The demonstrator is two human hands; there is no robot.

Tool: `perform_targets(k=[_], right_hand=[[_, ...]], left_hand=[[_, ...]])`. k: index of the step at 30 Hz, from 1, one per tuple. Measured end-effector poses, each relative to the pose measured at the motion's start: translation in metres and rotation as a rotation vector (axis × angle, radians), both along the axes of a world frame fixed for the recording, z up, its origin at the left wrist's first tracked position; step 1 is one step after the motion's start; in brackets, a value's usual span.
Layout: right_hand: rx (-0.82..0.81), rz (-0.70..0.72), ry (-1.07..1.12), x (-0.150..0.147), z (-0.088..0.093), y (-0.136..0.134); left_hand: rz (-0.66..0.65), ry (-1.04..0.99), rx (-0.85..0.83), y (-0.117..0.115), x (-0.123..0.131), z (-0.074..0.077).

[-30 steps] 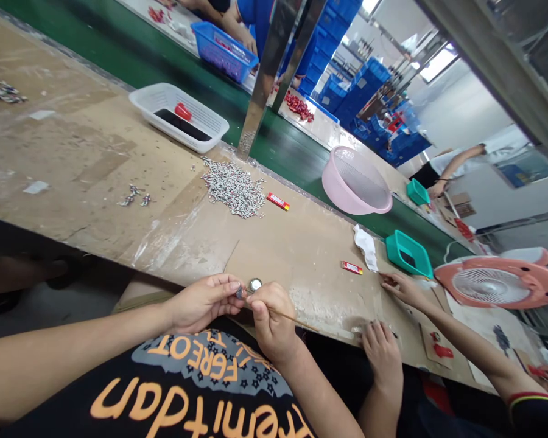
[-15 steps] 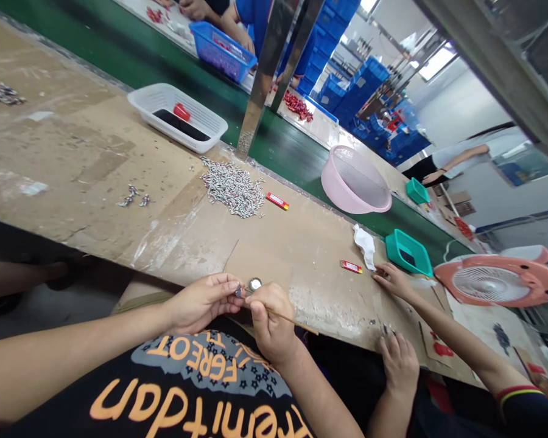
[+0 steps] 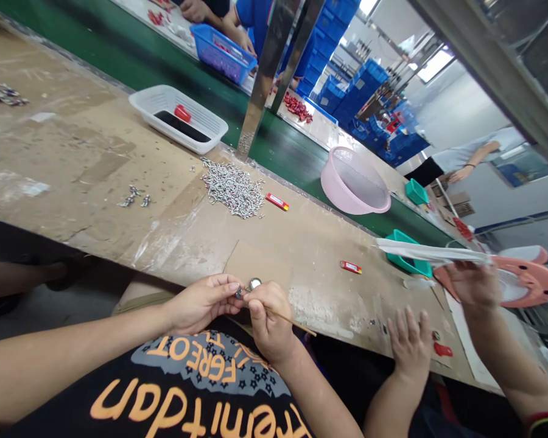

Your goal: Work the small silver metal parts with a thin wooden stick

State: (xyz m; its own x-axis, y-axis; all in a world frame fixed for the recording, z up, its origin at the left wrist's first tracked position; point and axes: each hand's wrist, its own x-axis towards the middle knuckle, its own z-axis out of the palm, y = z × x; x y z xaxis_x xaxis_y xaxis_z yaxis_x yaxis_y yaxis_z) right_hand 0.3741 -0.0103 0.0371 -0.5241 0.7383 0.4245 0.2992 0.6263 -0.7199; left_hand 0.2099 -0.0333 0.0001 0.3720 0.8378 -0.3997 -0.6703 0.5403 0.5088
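My left hand [image 3: 205,304] is closed, its thumb and fingertips pinching a small dark grey part [image 3: 238,294]. Wrapped round a thin wooden stick [image 3: 291,320], my right hand [image 3: 269,319] meets the left one at the part; the stick's near tip is hard to make out between the fingers. Just beyond my fingertips a small bottle cap [image 3: 254,283] with pale contents lies on the table's cardboard cover [image 3: 301,243]. Farther off is a heap of small grey-white pieces [image 3: 234,187], beside a red and white packet [image 3: 277,201].
Several small figures [image 3: 135,196] lie left of the heap. A white basket [image 3: 210,126] stands behind it, and a pink basin [image 3: 354,182] on the green belt [image 3: 287,155]. At right, a co-worker's hand [image 3: 475,286] holds a white cloth [image 3: 429,250] near a green tray [image 3: 393,258].
The co-worker at right has lifted the white cloth off the table and swung it rightward; their other hand has shifted right. My own hands have barely moved.
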Motion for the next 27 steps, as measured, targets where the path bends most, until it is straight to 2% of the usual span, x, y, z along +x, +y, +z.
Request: perform_targets(k=[7,19,27], right_hand=[[-0.001,0.023,-0.012,-0.001,0.003,-0.001],[-0.019,-0.018,-0.011,-0.002,0.001,0.001],[-0.006,0.03,-0.006,0.004,0.003,0.006]], left_hand=[[0.033,-0.001,0.0,0.0,0.0,0.0],[0.018,-0.028,-0.017,0.0,-0.001,0.0],[0.097,-0.025,-0.02,0.005,-0.011,0.001]])
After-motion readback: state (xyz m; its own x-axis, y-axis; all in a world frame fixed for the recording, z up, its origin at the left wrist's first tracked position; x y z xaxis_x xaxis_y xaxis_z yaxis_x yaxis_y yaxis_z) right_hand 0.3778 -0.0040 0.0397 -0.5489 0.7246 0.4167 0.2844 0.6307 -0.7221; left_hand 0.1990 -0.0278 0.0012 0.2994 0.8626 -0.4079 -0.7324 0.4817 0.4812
